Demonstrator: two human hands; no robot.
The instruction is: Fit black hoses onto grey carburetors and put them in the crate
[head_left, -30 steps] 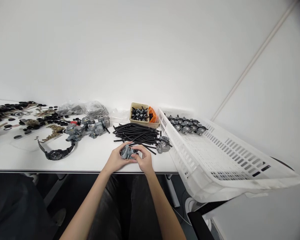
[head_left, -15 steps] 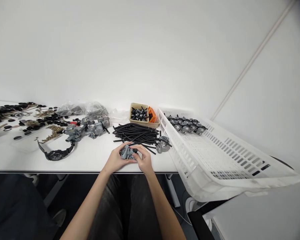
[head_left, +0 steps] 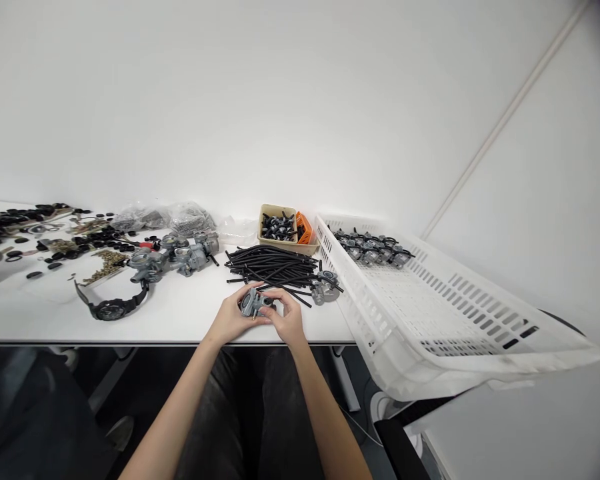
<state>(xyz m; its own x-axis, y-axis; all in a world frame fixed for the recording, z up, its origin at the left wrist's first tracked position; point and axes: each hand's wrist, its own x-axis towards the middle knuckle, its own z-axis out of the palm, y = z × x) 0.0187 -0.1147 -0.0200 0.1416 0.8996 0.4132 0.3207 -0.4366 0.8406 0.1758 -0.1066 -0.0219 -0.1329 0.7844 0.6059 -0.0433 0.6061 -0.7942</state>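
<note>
Near the table's front edge, my left hand (head_left: 230,318) is closed around the left side of a grey metal carburetor (head_left: 251,303). My right hand (head_left: 288,317) grips the same carburetor from the right, thumb and fingers pressed on its black fitting. Part of the carburetor is hidden by my fingers. Just beyond my hands lies a pile of black rubber hoses (head_left: 273,265). Another carburetor (head_left: 325,288) with a black hose on it rests to the right of the pile.
A white plastic crate (head_left: 460,360) on the right holds several carburetors. Behind the hoses stand a cream bin (head_left: 263,220) of small black parts and an orange basket (head_left: 306,230). To the left are a wristwatch (head_left: 111,310), more carburetors (head_left: 147,265), brass fittings (head_left: 106,263) and plastic bags (head_left: 190,217).
My right thumb and fingers have shifted slightly on the carburetor's black fitting. My left hand keeps its hold, and the carburetor stays in nearly the same place.
</note>
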